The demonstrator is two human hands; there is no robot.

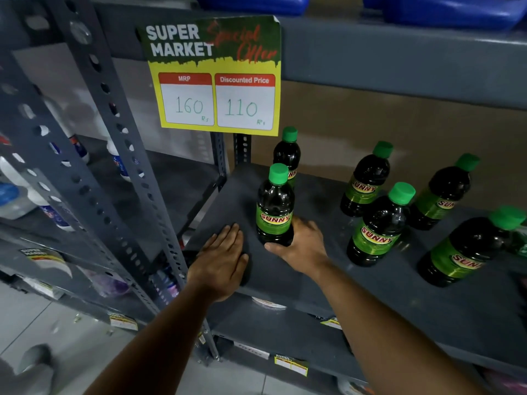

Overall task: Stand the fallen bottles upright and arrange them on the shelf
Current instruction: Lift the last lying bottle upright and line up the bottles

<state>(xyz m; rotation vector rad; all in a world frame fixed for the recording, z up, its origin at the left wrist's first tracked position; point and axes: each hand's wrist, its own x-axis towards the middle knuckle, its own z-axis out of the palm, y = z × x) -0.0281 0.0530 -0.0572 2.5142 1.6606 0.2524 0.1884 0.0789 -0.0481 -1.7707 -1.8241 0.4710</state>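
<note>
On the grey metal shelf (pixel 356 303) stand several dark bottles with green caps and green "SUNNY" labels. My right hand (pixel 299 246) grips the base of the front left bottle (pixel 275 206), which stands upright. Directly behind it is a second upright bottle (pixel 287 153). My left hand (pixel 221 260) lies flat and open on the shelf's front left corner, just left of the held bottle. Further right stand four more bottles: one at the back (pixel 366 181), one in the middle (pixel 380 226), one behind it (pixel 443 192), and one at the front right (pixel 467 249).
A yellow and green price sign (pixel 215 75) hangs from the shelf above, over the left corner. A perforated grey upright (pixel 125 155) runs down the left side. The neighbouring rack on the left holds white and blue bottles (pixel 118 161). Blue packs (pixel 445 10) sit on the top shelf.
</note>
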